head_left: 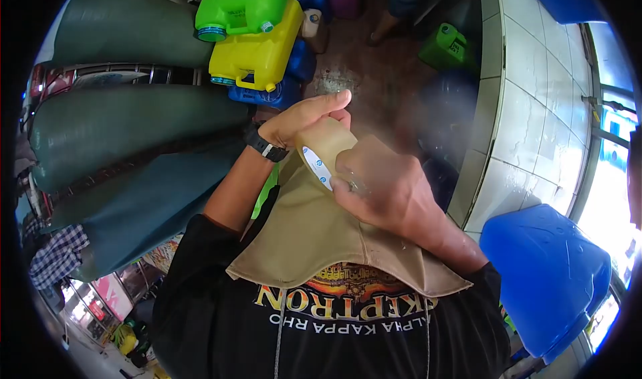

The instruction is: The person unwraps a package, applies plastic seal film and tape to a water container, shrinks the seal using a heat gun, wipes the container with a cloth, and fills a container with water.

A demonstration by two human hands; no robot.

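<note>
Seen from the head camera, a person in a black printed sweatshirt (214, 305) holds a broad roll of translucent yellowish tape (329, 137), its pale core dotted with blue marks, in front of the chest. The left hand (302, 119), a black watch (266, 147) strapped at its wrist, cradles the roll from the far side, its fingers curled behind and the thumb stretched clear, apparently to steady the tape while leaving its near side exposed. The right hand (391, 186), partly blurred, has its fingers bent closed on the roll's other side, seemingly for control at the edge; whether they pinch a loose end cannot be told. Below the roll, a tan stitched cloth (304, 238) hangs over the sweatshirt's lettering.

Beyond the hands, a bright green plastic jug (244, 1) leans over a yellow plastic jug (261, 48), with a blue plastic container (267, 95) beneath, perhaps massed together to save floor space. Another green jug (447, 48) stands apart, near a white-tiled counter (528, 121). A large blue plastic vessel (542, 265) sits at the counter's near end, close to the right arm and perhaps kept within easy reach.
</note>
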